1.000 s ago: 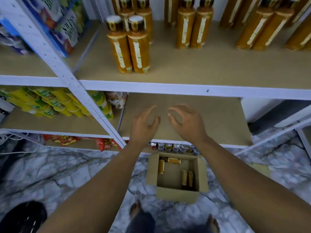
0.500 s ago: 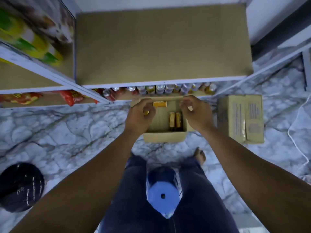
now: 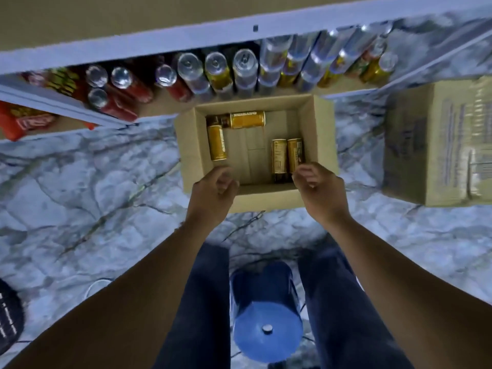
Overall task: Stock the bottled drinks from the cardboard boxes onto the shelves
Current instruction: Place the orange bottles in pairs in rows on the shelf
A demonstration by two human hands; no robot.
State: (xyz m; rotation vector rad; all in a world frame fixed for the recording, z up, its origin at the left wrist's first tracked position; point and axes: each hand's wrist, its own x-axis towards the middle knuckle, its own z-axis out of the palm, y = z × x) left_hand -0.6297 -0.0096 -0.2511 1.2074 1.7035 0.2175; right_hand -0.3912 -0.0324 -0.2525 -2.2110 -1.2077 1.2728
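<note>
As the person bends over the marble floor (image 3: pixel 106 198), an open cardboard box (image 3: pixel 263 202) sits straight ahead of them, and everything else is placed from it. Inside the open cardboard box lie four gold bottles: one crosswise bottle (image 3: pixel 247 119) along its far wall, one left bottle (image 3: pixel 217 143) by its left wall, and a pair of bottles (image 3: pixel 279 155) side by side toward its right wall. The left hand (image 3: pixel 213 191) hovers over the box's near left corner, fingers curled in toward the palm with nothing in them. The right hand (image 3: pixel 318 191) hovers over the near right corner, fingers bent in a loose claw with the thumb apart, gripping nothing; their tips sit just by the near end of the pair, and whether they touch it cannot be told. Just beyond the box, rows of cans (image 3: pixel 218 70) stand under a white shelf edge (image 3: pixel 186 41). Right of the box, apart from it, stands a closed carton (image 3: pixel 436 145). Nearer than the box, between the person's legs, is a blue stool (image 3: pixel 266 315).
</note>
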